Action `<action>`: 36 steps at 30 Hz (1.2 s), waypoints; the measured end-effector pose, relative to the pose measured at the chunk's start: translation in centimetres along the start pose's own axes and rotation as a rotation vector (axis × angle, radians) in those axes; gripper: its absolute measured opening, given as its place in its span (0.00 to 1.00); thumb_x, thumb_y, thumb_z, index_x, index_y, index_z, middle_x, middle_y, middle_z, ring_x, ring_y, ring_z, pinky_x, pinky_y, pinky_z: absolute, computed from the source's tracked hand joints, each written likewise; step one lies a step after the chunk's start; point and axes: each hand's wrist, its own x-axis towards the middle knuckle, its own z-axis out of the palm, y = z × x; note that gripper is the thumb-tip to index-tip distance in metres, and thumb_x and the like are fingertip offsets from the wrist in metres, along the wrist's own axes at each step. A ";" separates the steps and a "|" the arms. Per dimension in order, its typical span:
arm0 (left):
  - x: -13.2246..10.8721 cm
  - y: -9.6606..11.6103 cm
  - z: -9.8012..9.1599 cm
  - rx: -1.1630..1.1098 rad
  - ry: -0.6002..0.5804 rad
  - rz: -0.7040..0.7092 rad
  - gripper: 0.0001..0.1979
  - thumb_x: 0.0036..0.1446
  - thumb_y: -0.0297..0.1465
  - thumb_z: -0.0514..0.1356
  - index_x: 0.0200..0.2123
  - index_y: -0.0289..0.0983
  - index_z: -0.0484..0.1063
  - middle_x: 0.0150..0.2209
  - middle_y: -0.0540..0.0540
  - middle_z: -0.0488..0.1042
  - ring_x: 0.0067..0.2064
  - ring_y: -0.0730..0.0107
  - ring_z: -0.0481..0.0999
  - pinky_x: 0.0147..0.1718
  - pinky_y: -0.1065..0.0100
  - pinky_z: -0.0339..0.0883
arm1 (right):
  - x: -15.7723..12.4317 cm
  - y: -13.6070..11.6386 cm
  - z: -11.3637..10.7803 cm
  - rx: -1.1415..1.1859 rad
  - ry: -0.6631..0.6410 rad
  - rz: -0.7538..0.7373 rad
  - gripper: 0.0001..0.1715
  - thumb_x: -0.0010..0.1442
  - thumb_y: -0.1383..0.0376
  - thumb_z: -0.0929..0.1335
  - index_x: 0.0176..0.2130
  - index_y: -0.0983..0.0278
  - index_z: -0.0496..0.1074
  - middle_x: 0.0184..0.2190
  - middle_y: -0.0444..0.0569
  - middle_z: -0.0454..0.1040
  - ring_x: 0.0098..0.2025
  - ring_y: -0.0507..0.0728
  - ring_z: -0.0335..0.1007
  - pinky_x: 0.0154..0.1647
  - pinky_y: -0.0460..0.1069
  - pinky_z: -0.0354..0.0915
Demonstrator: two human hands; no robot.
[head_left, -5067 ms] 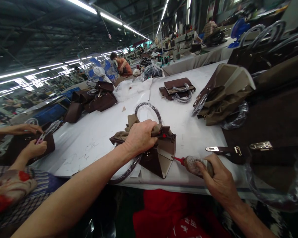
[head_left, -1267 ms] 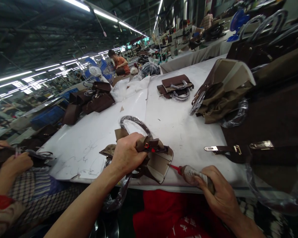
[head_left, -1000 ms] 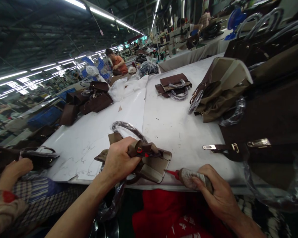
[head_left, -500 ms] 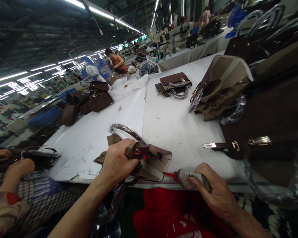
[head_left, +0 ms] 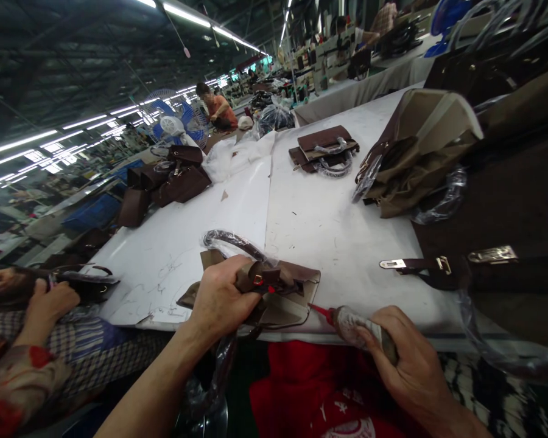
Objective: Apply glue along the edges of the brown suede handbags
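Note:
My left hand (head_left: 226, 295) is closed around a small brown handbag (head_left: 296, 280) at the table's front edge. One of the bag's handles (head_left: 232, 238), wrapped in clear plastic, stands up behind my fingers. The bag's pale inner side and edge face right. In my right hand (head_left: 404, 347) is a squeeze bottle (head_left: 358, 328) with a thin red nozzle, its body smeared and grey. The nozzle tip points left at the bag's lower right corner and looks very close to it; whether they touch I cannot tell.
On the white table (head_left: 315, 231) lie a folded brown bag (head_left: 326, 146) and an olive-lined open bag (head_left: 420, 152). Large dark bags (head_left: 506, 213) fill the right side. Brown bags (head_left: 178, 182) are heaped at back left by a blue fan (head_left: 176, 121). A co-worker's hands (head_left: 55, 301) work at left.
The view has shifted slightly. The nozzle tip has moved slightly up along the bag's right corner. Both hands keep their grips. The co-worker's hand at left has shifted a little.

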 end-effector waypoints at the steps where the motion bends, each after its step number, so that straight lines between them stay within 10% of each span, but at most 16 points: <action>1: -0.1 0.0 0.0 0.003 -0.001 -0.004 0.03 0.46 0.25 0.60 0.24 0.37 0.69 0.22 0.53 0.71 0.23 0.75 0.67 0.24 0.73 0.57 | 0.0 0.0 0.0 0.011 -0.016 -0.009 0.04 0.69 0.68 0.66 0.40 0.59 0.66 0.31 0.45 0.67 0.30 0.56 0.67 0.32 0.51 0.66; 36: -6.0 0.3 0.2 0.090 0.103 0.014 0.13 0.55 0.31 0.60 0.19 0.40 0.67 0.17 0.53 0.69 0.18 0.72 0.68 0.19 0.72 0.61 | 1.2 0.5 -0.7 -0.048 0.070 0.062 0.05 0.69 0.65 0.67 0.38 0.58 0.66 0.30 0.44 0.67 0.31 0.56 0.67 0.33 0.51 0.65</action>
